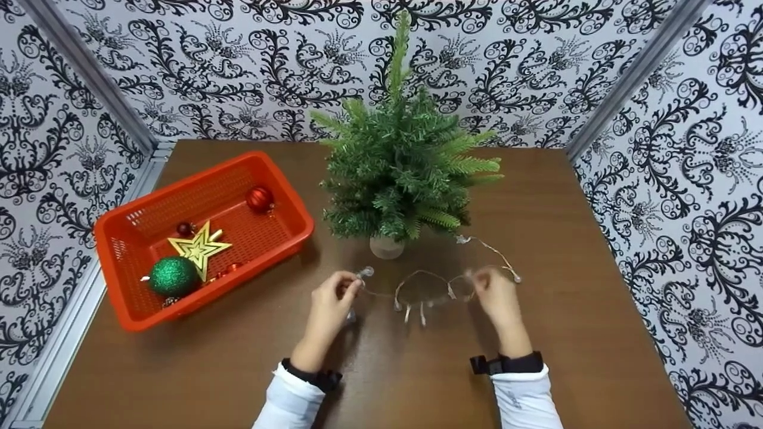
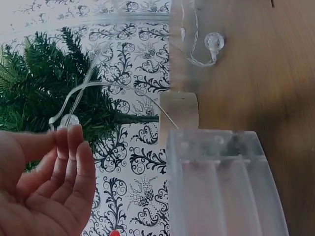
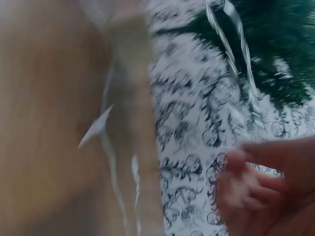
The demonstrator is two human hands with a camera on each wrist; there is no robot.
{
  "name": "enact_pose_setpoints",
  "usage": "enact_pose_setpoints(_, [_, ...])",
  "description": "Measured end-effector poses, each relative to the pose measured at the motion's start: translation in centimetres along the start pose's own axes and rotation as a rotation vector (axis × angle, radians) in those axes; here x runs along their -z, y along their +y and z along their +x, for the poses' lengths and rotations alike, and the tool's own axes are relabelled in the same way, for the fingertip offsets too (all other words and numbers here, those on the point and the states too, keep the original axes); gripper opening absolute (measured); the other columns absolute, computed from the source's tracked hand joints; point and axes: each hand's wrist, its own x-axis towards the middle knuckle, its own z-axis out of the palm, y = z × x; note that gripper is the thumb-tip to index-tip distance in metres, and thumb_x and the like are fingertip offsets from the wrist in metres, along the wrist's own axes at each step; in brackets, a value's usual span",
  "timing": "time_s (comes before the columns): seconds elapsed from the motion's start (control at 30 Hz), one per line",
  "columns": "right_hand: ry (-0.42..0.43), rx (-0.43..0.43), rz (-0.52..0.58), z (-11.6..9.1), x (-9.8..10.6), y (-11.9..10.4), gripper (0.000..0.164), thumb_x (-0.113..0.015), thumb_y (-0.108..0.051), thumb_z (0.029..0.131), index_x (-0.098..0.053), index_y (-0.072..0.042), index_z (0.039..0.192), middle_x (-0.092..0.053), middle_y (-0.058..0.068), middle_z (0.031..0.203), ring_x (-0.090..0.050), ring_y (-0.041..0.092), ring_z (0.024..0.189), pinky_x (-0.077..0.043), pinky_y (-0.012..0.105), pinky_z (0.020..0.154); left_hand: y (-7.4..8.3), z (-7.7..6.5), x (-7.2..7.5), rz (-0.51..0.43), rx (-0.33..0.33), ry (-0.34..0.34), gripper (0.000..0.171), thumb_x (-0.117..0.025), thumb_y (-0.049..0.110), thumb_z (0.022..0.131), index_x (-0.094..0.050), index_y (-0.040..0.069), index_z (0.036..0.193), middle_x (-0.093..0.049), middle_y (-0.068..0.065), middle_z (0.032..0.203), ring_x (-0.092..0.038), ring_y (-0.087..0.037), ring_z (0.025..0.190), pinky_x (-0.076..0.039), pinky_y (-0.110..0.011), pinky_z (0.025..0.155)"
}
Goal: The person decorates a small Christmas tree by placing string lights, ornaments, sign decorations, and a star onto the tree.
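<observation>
Sitting left of the artificial Christmas tree (image 1: 399,173): orange plastic basket (image 1: 113,271), green glitter ball (image 1: 173,276) and gold star topper (image 1: 199,249) inside. Left hand (image 1: 329,302), front-left of the tree, pinches the wire beside a clear bulb. String lights (image 1: 422,314) loop along the tabletop in front of the tree. Right hand (image 1: 498,295), front-right of it, blurred; appears to pinch wire too. Step, I'd judge: spreading the lights. Next move probably calls for keeping both pinches, easing loops apart.

Clear lights (image 2: 214,40), green tree (image 1: 399,185) (white wall (image 1: 268,65), black-scrolled).
</observation>
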Motion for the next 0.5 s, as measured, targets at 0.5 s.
enact_pose_setpoints(0.5, [-0.155,-0.097,-0.256,0.8,-0.5,4.0,0.023,-0.054,-0.019,0.087,-0.058,0.003,0.091,-0.059,0.030,0.092,-0.055,0.048,0.084,-0.045,0.054,0.068,-2.0,-2.4,-3.0,0.516,-0.389,-0.230,0.012,-0.067,0.023,0.077,-0.066,0.013,0.084,-0.064,0.000,0.083,-0.059,-0.020,0.082,-0.046,-0.038,0.072])
